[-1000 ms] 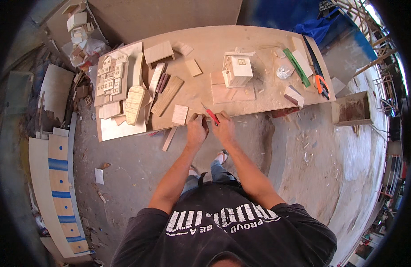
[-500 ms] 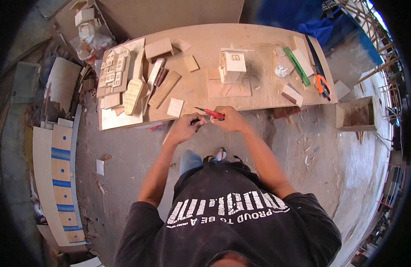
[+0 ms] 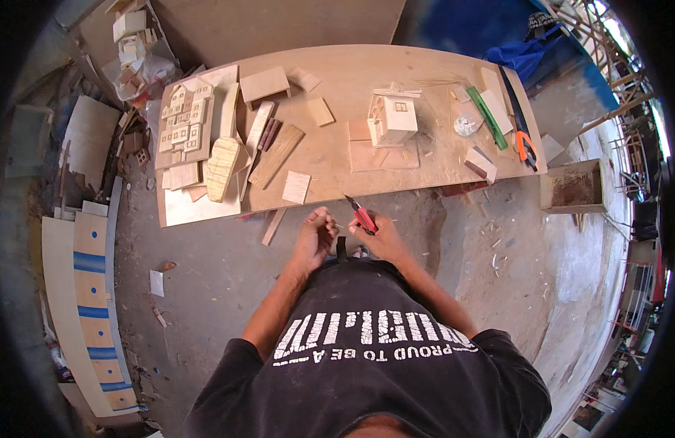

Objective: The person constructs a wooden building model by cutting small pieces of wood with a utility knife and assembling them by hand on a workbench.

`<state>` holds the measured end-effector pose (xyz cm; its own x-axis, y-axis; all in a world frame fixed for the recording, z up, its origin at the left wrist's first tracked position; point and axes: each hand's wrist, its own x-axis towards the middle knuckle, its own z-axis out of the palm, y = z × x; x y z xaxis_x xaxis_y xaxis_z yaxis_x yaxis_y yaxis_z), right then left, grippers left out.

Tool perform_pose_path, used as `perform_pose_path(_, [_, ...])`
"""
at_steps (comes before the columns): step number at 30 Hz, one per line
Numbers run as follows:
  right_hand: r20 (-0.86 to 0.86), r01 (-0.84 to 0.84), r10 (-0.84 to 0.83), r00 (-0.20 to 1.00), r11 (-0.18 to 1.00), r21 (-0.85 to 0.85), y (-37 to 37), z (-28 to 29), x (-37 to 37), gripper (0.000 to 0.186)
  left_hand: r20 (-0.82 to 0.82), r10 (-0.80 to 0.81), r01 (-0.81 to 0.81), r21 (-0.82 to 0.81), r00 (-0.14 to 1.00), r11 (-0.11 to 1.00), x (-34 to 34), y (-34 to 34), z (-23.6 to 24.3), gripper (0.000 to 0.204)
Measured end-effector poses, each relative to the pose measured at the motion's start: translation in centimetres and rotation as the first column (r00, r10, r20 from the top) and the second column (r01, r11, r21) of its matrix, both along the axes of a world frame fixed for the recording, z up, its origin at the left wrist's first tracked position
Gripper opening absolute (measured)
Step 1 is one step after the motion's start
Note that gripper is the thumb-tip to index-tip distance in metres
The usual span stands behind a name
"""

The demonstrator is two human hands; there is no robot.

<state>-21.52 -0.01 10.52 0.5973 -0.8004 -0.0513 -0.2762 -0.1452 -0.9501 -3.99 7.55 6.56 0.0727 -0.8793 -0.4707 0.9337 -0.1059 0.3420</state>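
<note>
far to the left of both hands, a curved board with blue stripes (image 3: 89, 306) lies on the floor. up and left of the left hand, on the wooden table (image 3: 337, 73), sit a sheet of small cut house fronts (image 3: 182, 124) and a ribbed rounded piece (image 3: 223, 166); a small square of wood (image 3: 296, 187) lies on the table edge just above that hand. the left hand (image 3: 314, 237) is curled, fingertips pinched on something too small to make out. just beside it, the right hand (image 3: 380, 237) is closed around a red craft knife (image 3: 361, 214), whose blade points up and left toward the table edge. above the right hand stands a little model house (image 3: 392, 120) on a flat board. further right lie a green strip (image 3: 487, 117) and orange-handled pliers (image 3: 526, 146), then an open wooden box (image 3: 571, 186) beyond the table's end.
</note>
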Motion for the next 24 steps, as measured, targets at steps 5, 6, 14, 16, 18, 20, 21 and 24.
perform_pose_path(5, [-0.108,0.168,-0.151,0.983,0.972,0.164,0.8,0.3,-1.9,0.017,0.187,-0.008,0.004,0.019,0.982,1.000,3.1,-0.2,2.4,0.013])
perform_pose_path(6, [-0.113,0.294,-0.275,0.955,0.931,0.215,0.6,-0.1,-2.6,0.018,0.186,-0.008,0.003,0.027,0.982,1.000,3.5,-0.1,2.2,0.013])
perform_pose_path(14, [-0.128,0.787,-0.788,0.602,0.613,-0.073,-12.0,-6.6,-12.6,0.020,0.484,-0.116,0.037,0.169,0.868,0.985,2.4,-0.2,-1.1,0.019])
perform_pose_path(16, [-0.154,0.738,-0.804,0.574,0.590,-0.329,-16.5,-6.9,-12.6,0.020,0.719,-0.153,0.014,0.195,0.678,0.981,2.5,-1.2,-2.5,0.018])
perform_pose_path(18, [-0.150,0.646,-0.796,0.587,0.572,-0.506,-20.1,-6.7,-11.8,0.022,0.880,-0.200,-0.030,0.235,0.431,0.972,2.5,-2.0,-3.0,0.018])
perform_pose_path(20, [-0.281,0.639,-0.781,0.558,0.620,-0.456,-23.9,-8.0,-12.8,0.022,0.961,-0.274,-0.092,0.270,-0.027,0.958,2.0,-4.4,-2.9,0.017])
perform_pose_path(21, [-0.279,0.635,-0.774,0.568,0.628,-0.451,-25.3,-8.8,-13.4,0.022,0.961,-0.276,-0.103,0.272,-0.030,0.957,1.6,-5.3,-3.0,0.017])
perform_pose_path(24, [-0.273,0.559,-0.790,0.549,0.590,-0.583,-29.0,-10.4,-13.7,0.024,0.902,-0.177,-0.156,0.124,-0.394,0.980,0.3,-8.4,-3.7,0.014])
